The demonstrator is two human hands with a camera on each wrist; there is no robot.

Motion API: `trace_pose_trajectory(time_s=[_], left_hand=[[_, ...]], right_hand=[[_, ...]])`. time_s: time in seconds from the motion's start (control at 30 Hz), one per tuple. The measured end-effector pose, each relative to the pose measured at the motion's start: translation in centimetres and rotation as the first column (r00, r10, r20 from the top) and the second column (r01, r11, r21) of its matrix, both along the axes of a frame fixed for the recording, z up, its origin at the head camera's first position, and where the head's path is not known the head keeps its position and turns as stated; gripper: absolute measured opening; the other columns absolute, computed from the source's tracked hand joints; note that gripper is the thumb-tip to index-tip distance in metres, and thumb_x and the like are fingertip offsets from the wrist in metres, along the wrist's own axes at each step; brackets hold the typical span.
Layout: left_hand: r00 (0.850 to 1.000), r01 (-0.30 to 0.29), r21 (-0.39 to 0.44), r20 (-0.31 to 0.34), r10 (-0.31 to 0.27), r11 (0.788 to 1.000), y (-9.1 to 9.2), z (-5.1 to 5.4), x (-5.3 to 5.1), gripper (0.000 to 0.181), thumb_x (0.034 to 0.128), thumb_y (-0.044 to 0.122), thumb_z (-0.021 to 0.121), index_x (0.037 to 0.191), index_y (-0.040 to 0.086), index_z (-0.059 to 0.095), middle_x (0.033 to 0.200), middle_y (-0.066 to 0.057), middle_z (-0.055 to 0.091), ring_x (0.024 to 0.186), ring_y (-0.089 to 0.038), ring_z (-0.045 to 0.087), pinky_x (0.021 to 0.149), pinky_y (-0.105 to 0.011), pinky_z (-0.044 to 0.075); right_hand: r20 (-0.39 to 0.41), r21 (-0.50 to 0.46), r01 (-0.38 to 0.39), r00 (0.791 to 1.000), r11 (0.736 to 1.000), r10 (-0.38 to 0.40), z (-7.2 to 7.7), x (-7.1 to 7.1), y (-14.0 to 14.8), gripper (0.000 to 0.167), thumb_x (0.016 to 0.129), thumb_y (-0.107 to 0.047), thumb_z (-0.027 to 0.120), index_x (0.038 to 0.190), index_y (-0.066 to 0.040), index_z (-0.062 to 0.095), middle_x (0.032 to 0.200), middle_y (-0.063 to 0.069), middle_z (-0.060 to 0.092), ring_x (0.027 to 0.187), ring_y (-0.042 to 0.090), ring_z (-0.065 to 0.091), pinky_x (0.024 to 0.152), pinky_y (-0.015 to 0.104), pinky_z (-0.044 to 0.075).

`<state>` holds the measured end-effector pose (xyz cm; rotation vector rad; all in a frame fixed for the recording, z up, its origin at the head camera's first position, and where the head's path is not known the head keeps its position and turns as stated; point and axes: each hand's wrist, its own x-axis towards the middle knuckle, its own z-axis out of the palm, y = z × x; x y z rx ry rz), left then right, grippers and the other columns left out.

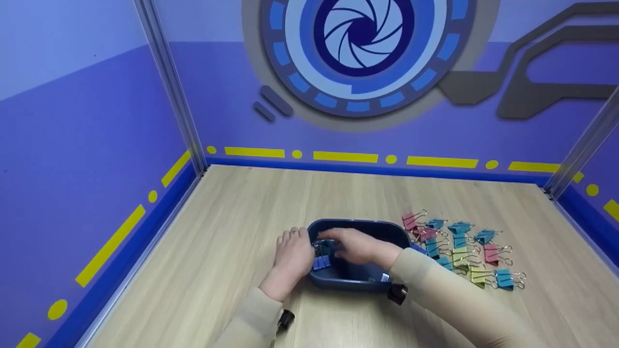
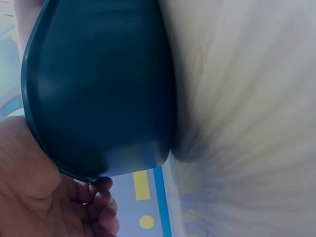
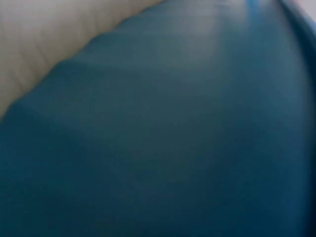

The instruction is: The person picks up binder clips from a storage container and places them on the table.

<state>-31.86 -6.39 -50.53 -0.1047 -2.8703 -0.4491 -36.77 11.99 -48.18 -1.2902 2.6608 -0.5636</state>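
A dark blue plastic tub stands on the wooden table, its outer wall filling much of the left wrist view. My left hand holds the tub's left rim; in the left wrist view the palm and bent fingers lie along that rim. Inside the tub, my right hand reaches toward the left end, index finger stretched out and thumb apart from it. Blue binder clips sit by the left inner wall, with a teal binder clip partly under the right fingers. Only the tub's blurred surface shows in the right wrist view.
Right of the tub lie several loose binder clips: pink ones, teal ones and yellow ones. One blue binder clip lies close against the tub's right side. Blue printed walls enclose the table.
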Motion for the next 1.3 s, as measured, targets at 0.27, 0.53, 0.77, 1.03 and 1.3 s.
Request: trace_pose_trajectory(time_s=[0.27, 0.53, 0.77, 1.03, 1.3], left_hand=[[1.000, -0.001, 0.001, -0.008, 0.001, 1.000, 0.0, 0.1, 0.2, 0.024, 0.0927, 0.016, 0.063, 0.109, -0.002, 0.060, 0.105, -0.018, 0.062, 0.101, -0.035, 0.056, 0.087, -0.046, 0.043], [1.000, -0.008, 0.004, 0.005, 0.008, 1.000, 0.1, 0.2, 0.1, 0.027, 0.0933, 0.017, 0.064, 0.111, -0.003, 0.059, 0.106, -0.019, 0.062, 0.103, -0.036, 0.057, 0.089, -0.047, 0.044], [1.000, -0.013, 0.003, -0.016, 0.013, 1.000, 0.0, 0.1, 0.1, 0.028, 0.0917, 0.019, 0.067, 0.109, -0.002, 0.060, 0.104, -0.018, 0.062, 0.101, -0.036, 0.057, 0.088, -0.047, 0.044], [1.000, -0.013, 0.018, 0.017, 0.012, 1.000, 0.1, 0.1, 0.0, 0.028, 0.0929, 0.017, 0.064, 0.111, -0.003, 0.059, 0.106, -0.019, 0.062, 0.102, -0.036, 0.057, 0.090, -0.047, 0.044], [1.000, -0.010, 0.005, -0.010, 0.010, 1.000, 0.1, -0.1, 0.0, 0.025, 0.0920, 0.017, 0.064, 0.109, -0.002, 0.060, 0.105, -0.018, 0.063, 0.102, -0.036, 0.057, 0.088, -0.046, 0.044]], right_hand=[[-0.125, 0.016, 0.049, 0.991, 0.999, -0.046, -0.8, -0.2, 0.8, 0.023, 0.078, 0.005, 0.079, 0.099, -0.004, 0.073, 0.090, 0.007, 0.075, 0.078, 0.016, 0.066, 0.074, 0.036, 0.056], [0.188, -0.050, 0.288, 0.943, 0.956, -0.274, -0.3, -0.5, 1.7, 0.012, 0.086, -0.010, 0.079, 0.075, -0.009, 0.075, 0.070, 0.000, 0.073, 0.062, 0.004, 0.058, 0.059, 0.022, 0.045], [0.402, -0.022, 0.521, 0.786, 0.854, -0.469, -0.2, -0.6, 2.3, 0.019, 0.087, -0.005, 0.074, 0.068, -0.004, 0.074, 0.065, 0.005, 0.075, 0.059, 0.006, 0.066, 0.056, 0.020, 0.048], [0.326, -0.090, 0.487, 0.838, 0.869, -0.437, -0.6, -0.8, 3.8, 0.019, 0.088, -0.025, 0.080, 0.087, -0.006, 0.076, 0.076, 0.002, 0.075, 0.066, 0.010, 0.067, 0.065, 0.029, 0.054], [0.191, -0.217, 0.302, 0.946, 0.928, -0.263, -1.8, -0.5, 5.1, 0.030, 0.077, -0.018, 0.089, 0.100, -0.002, 0.078, 0.090, 0.008, 0.079, 0.081, 0.017, 0.075, 0.074, 0.032, 0.060]])
